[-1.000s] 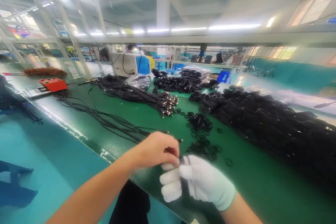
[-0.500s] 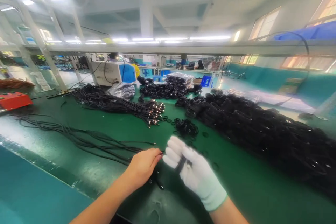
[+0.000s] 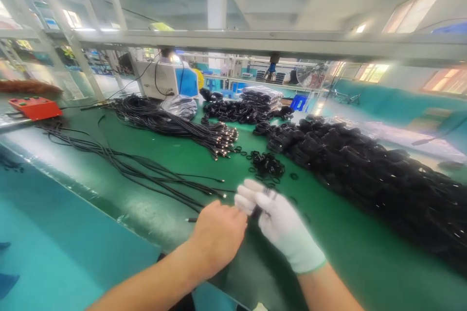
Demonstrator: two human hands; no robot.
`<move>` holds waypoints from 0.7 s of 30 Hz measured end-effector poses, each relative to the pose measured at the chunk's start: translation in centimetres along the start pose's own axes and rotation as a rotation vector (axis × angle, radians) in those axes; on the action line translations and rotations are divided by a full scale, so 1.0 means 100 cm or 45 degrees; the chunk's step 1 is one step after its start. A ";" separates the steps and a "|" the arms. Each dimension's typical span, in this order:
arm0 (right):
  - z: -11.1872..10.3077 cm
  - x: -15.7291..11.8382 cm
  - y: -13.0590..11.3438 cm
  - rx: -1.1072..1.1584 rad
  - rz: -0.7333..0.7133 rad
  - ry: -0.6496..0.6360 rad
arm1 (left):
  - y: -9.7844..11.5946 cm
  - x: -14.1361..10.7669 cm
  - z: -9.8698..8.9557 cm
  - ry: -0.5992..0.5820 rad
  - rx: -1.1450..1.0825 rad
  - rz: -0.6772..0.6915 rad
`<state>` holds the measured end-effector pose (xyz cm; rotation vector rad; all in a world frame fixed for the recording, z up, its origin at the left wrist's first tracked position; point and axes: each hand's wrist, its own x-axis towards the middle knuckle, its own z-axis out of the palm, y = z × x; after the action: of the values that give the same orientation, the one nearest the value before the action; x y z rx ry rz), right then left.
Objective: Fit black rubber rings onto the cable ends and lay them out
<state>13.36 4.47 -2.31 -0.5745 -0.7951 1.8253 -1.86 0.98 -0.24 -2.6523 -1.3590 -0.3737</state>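
My left hand (image 3: 221,231), bare, is closed with its knuckles up beside my right fingertips. What its fingers hold is hidden below. My right hand (image 3: 279,223) wears a white glove and is curled, palm up, with a short black piece (image 3: 257,212) between thumb and fingers. Its kind is not clear. Loose black cables (image 3: 138,170) run from the left towards my hands, some with metal tips near the glove. Just beyond my right hand lies a small heap of black rings (image 3: 268,164), with several single rings around it.
A bundle of black cables (image 3: 164,124) with metal ends lies at the back left. A long pile of coiled black cables (image 3: 350,170) fills the right side. A red control box (image 3: 35,108), a white-and-blue machine (image 3: 168,80) and a metal shelf beam (image 3: 255,39) stand beyond.
The view has tilted down and shifted left. My left hand has turned knuckles-up and come closer to my right fingers. The right hand still grips the black piece.
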 end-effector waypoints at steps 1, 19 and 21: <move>0.002 0.000 0.003 -0.048 0.022 -0.020 | -0.006 0.002 -0.005 0.042 0.052 0.085; 0.007 -0.012 0.019 0.102 0.596 -0.482 | -0.051 0.038 -0.044 -0.234 -0.332 0.440; 0.003 -0.014 0.020 0.129 0.628 -0.471 | -0.054 0.041 -0.046 -0.390 -0.553 0.313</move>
<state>12.36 2.58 -3.56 -0.3909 -0.8458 2.4600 -4.69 6.27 5.33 -3.3072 -1.0981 -0.2626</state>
